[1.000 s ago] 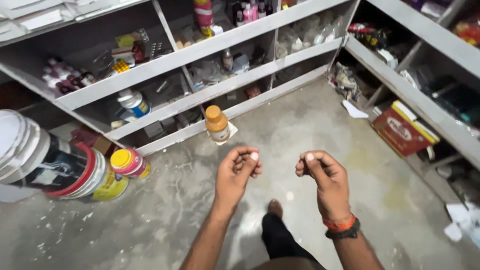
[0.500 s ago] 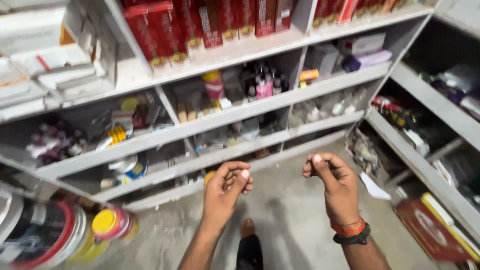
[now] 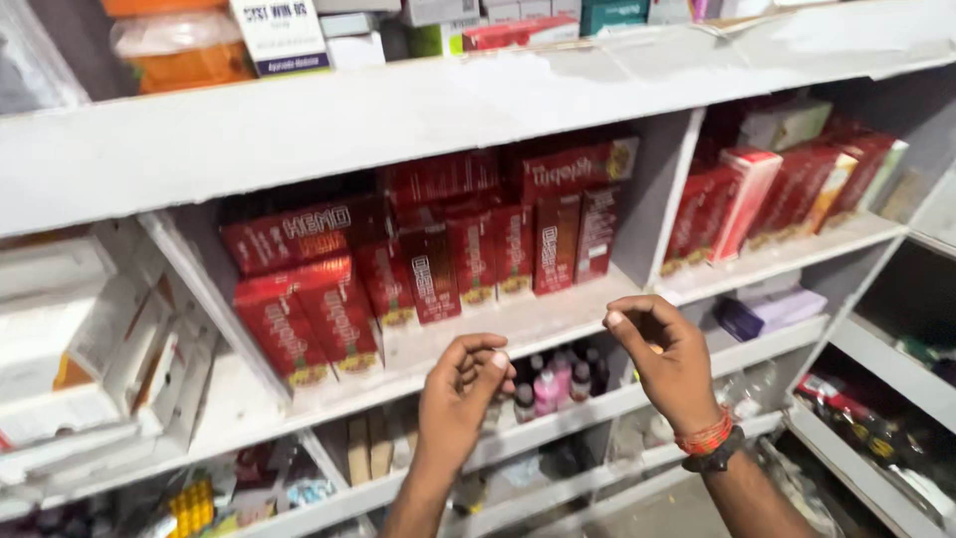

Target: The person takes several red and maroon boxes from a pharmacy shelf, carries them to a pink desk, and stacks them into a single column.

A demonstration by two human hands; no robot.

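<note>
Before the white shelf (image 3: 558, 324), red cartons (image 3: 438, 269) stand upright in rows. Left hand (image 3: 460, 394) hovers below them, fingers loosely curled, empty; right hand (image 3: 667, 354) likewise half-curled, holding nothing. Reaching seems under way; grasping a carton would need opened fingers.

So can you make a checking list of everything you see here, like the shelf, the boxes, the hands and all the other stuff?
Surface: white shelf board, worn and scuffed, with dividers.
Job's things: red cartons stand upright in rows on that board, with some laid flat on top; neither hand touches them.
Clutter: small bottles on the shelf below; white boxes stacked in the left bay; purple box low on the right.
Grippers: left hand and right hand are raised before the shelves, fingers curled, holding nothing. The right wrist wears an orange band.
Cables: nothing seen.
Surroundings: more shelves above and to the right, packed with cartons.
</note>
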